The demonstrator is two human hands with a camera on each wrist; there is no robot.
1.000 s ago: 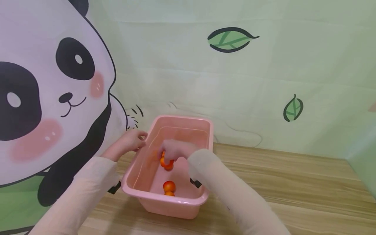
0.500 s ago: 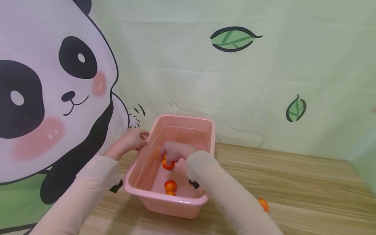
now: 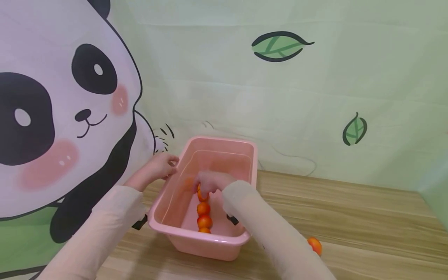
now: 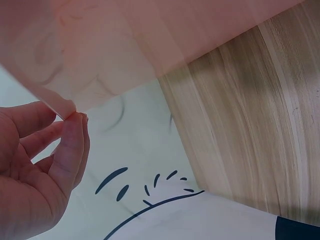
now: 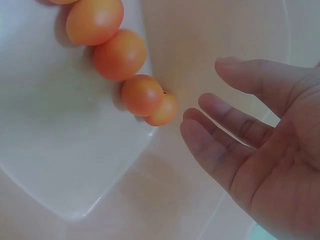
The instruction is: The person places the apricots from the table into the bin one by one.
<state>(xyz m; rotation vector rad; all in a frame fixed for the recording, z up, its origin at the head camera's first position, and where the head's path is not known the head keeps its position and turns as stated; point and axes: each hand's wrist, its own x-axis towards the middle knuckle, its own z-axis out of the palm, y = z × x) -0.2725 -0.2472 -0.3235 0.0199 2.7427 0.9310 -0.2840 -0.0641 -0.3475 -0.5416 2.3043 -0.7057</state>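
A pink plastic basin (image 3: 206, 238) stands on the wooden table. My left hand (image 3: 159, 167) pinches its left rim between thumb and fingers, as the left wrist view also shows with the basin wall (image 4: 115, 45). Inside the basin, several round orange-red fruits (image 3: 203, 209) lie in a row along the floor towards the near wall. My right hand (image 3: 212, 182) is down in the basin over the far end of that row. In the right wrist view its fingers (image 5: 210, 150) are spread and relaxed, slightly apart from the nearest fruit (image 5: 162, 109), and hold nothing.
One more orange-red fruit (image 3: 315, 246) lies on the table (image 3: 350, 217) right of the basin, partly behind my right sleeve (image 3: 276, 233). A pale green cloth backdrop (image 3: 210, 77) with a printed panda (image 3: 84, 116) rises behind and to the left.
One fruit has moved from beneath my right hand towards the near end, joining the row. A fruit on the table has come into view past my right sleeve. My left hand keeps its hold.
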